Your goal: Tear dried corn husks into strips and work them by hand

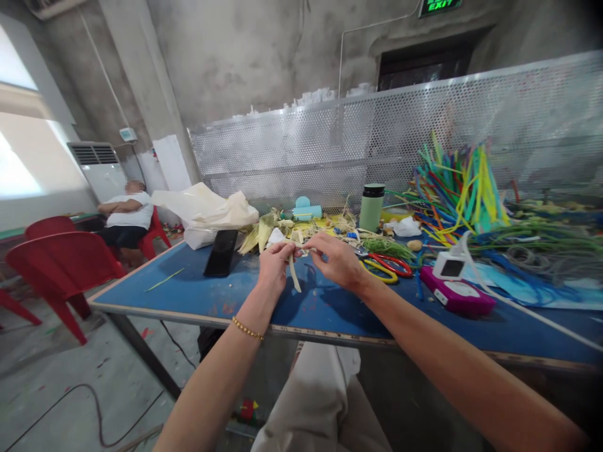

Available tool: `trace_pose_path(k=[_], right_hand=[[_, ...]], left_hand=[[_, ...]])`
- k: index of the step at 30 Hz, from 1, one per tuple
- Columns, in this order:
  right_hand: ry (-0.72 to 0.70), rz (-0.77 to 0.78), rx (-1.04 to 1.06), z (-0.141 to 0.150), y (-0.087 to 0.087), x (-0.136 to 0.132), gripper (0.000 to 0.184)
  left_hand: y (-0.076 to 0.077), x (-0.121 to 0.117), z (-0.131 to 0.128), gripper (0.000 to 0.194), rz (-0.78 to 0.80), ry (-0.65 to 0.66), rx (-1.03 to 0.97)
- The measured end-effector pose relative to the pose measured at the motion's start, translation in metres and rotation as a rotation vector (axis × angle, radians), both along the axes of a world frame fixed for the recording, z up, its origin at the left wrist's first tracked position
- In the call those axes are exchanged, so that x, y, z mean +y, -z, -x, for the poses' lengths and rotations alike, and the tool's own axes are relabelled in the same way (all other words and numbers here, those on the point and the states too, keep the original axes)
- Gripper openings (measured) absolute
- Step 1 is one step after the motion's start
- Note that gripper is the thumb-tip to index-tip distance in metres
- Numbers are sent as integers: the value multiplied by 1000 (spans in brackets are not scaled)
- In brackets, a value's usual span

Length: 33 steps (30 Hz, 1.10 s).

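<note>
Above the front part of the blue table my left hand (pixel 277 267) pinches a pale, flat strip (pixel 294 276) that looks like dried leaf or husk; its loose end hangs down. My right hand (pixel 333 256) is closed close beside it, thumb and fingertips pinched at the strip's upper part, where the fingers hide the detail. Dried yellowish husks (pixel 262 233) lie just behind my left hand. Scissors with red and yellow handles (pixel 389 267) rest to the right of my right hand, near a bunch of green stems (pixel 389 248).
A black phone (pixel 221 253) and a white plastic bag (pixel 207 210) are at left. Farther right stand a green bottle (pixel 372 208), a magenta box (pixel 455 294) with a white charger (pixel 450 265), and colourful strips (pixel 471 188). A person (pixel 129 213) sits beyond red chairs (pixel 66 263).
</note>
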State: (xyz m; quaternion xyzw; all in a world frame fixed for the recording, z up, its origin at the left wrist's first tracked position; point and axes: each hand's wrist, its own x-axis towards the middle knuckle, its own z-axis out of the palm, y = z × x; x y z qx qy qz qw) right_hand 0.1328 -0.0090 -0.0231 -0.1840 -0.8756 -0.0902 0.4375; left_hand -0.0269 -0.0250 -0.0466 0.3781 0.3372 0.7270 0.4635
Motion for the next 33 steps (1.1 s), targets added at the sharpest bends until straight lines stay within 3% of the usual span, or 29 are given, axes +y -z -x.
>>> trace_pose_path(k=[6,11,18,27,33], right_hand=[[74,-382,-318,14,7,-7,19],[105,-564,-326,24,6,-17,26],[100,-380,-233,17,2,-17,26],[-149,-18,47,14,10,1,14],[-58,79,172,10,7,2,8]], left_hand=[[1,0,-3,22,4,-19,-6],[-1,-3,-5,26,50,12,-27],[-3,-5,-5,21,32,72,-80],[-2,-4,-2,20,62,95,-34],[-2,-4,0,24,74,115,-38]])
